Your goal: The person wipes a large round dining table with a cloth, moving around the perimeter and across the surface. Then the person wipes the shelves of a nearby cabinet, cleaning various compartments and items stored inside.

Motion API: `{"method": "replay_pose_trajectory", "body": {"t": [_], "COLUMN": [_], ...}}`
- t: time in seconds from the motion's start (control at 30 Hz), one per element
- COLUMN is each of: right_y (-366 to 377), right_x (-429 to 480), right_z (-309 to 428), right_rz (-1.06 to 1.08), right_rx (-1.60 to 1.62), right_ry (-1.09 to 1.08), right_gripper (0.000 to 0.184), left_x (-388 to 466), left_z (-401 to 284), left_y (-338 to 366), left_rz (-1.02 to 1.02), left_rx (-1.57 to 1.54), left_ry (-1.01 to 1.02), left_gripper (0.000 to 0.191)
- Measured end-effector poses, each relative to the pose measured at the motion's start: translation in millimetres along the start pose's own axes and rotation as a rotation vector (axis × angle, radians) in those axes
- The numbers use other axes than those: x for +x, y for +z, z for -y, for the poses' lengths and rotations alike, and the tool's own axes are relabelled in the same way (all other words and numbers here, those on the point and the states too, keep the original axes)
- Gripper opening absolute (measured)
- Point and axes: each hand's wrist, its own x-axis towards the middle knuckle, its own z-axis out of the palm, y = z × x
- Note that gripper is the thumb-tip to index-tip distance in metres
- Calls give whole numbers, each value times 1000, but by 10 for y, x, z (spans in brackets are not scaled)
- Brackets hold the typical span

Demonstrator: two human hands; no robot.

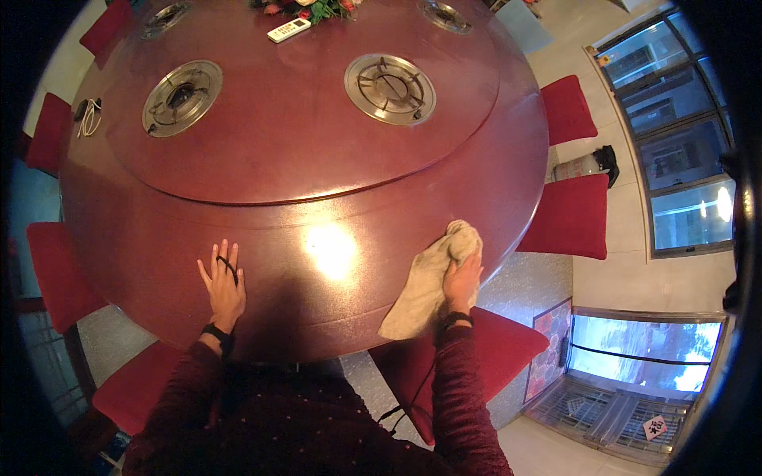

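Observation:
A beige cloth [417, 291] lies bunched on the right front of a round, dark red table [286, 232]. My right hand [463, 282] presses on the cloth near the table's right edge, its fingers on the bunched upper part. On the left front of the table, my left hand [225, 291] rests flat with its fingers apart and holds nothing. A black band loops over its fingers, and a dark band circles the wrist. Light glares off the tabletop between the two hands.
A raised turntable [286, 143] bears round metal burner inserts [390, 89], a white remote control [289, 30] and flowers [315, 9]. A white cable [89, 118] lies at the left edge. Red chairs [565, 217] surround the table, one close by my right forearm.

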Motion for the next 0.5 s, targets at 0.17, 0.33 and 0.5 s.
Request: {"method": "replay_pose_trajectory", "body": {"t": [0.17, 0.33, 0.5], "right_y": [23, -33, 152], "right_x": [561, 1036, 996], "right_z": [-392, -566, -70], "right_rz": [-38, -46, 11], "right_rx": [-3, -68, -176], "right_ry": [-20, 29, 122], "right_gripper": [77, 73, 66], "left_x": [21, 25, 11], "left_z": [-53, -70, -55], "left_y": [-25, -44, -43], "left_rz": [-16, -17, -24], "left_rx": [16, 3, 3], "left_ry": [-8, -7, -15], "left_gripper": [54, 52, 53]}}
